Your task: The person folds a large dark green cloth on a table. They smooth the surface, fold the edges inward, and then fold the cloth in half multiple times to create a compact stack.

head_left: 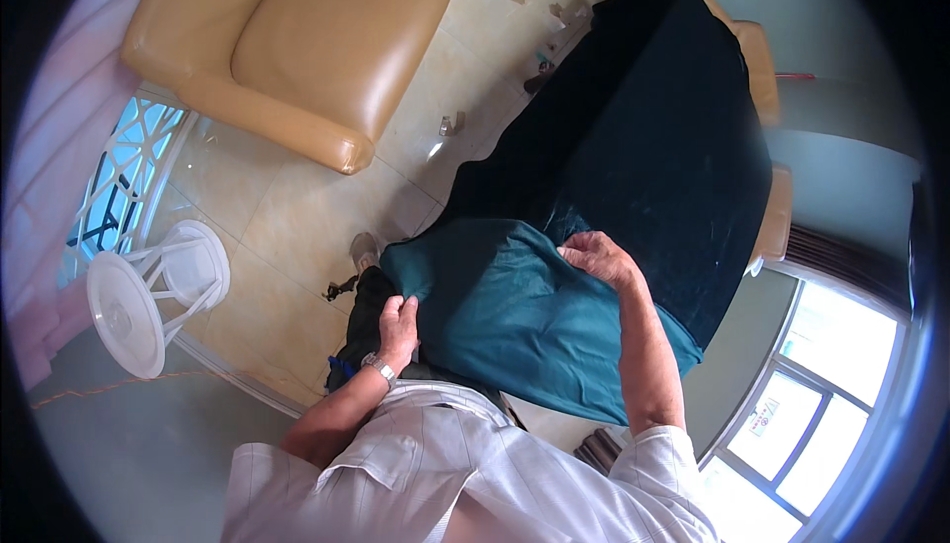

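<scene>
A wide black cloth (653,147) is draped over a long piece of furniture in front of me. At its near end lies a wrinkled teal cloth (505,315), which may be its turned-back underside or a separate piece; I cannot tell. My right hand (601,259) pinches the teal cloth between thumb and fingers at its upper fold, raising a small peak. At the left edge of the same cloth, my left hand (399,333) has its fingers closed on the fabric, with a watch (379,369) on the wrist.
A tan leather armchair (341,33) stands at the far left on the tiled floor (297,216). A white stool (129,315) lies tipped over at the left. Small scraps (452,125) are scattered between armchair and cloth. A window (802,404) is at the lower right.
</scene>
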The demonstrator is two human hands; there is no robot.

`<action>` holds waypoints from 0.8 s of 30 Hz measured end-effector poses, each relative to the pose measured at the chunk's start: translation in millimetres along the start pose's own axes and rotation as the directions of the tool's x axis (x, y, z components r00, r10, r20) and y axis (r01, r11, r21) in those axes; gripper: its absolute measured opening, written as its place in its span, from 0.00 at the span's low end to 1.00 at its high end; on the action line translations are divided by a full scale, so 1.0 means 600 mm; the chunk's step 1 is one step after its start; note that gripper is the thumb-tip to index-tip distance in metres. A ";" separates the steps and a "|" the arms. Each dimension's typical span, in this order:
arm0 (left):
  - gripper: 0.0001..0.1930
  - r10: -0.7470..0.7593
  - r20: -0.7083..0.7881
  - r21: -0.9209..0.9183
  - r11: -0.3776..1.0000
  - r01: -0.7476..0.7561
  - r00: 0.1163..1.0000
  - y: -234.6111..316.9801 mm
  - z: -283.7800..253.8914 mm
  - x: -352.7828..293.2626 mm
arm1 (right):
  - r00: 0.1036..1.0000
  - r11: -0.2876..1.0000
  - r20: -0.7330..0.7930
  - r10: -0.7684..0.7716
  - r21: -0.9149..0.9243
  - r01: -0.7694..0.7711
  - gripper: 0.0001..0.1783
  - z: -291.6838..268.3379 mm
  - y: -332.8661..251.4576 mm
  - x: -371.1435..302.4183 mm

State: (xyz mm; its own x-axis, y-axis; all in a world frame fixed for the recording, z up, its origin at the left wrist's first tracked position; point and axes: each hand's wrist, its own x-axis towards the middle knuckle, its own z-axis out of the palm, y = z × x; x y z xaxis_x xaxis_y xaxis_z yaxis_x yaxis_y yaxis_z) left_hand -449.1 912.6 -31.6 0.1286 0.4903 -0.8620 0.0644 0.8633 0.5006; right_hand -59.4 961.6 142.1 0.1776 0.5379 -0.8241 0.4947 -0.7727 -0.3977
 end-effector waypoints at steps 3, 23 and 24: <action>0.10 0.011 0.008 0.041 0.999 -0.011 1.000 0.003 -0.004 0.003 | 0.994 0.988 0.105 0.003 0.150 -0.019 0.27 0.001 0.023 0.004; 0.12 0.053 0.020 0.051 0.997 -0.053 0.998 -0.015 -0.002 0.007 | 0.967 0.619 -0.003 -0.254 0.768 0.165 0.19 -0.005 -0.034 0.013; 0.12 0.045 0.033 0.071 0.996 -0.047 0.998 -0.015 -0.005 0.007 | 0.968 0.635 -0.052 -0.244 0.746 0.200 0.20 -0.007 -0.038 0.017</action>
State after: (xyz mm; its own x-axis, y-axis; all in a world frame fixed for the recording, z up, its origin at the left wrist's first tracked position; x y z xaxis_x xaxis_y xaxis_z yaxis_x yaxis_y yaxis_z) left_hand -451.9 907.6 -40.0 0.1635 0.5245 -0.8356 0.1279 0.8285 0.5451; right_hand -65.2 986.4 144.4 0.0958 0.7268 -0.6802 -0.2848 -0.6347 -0.7183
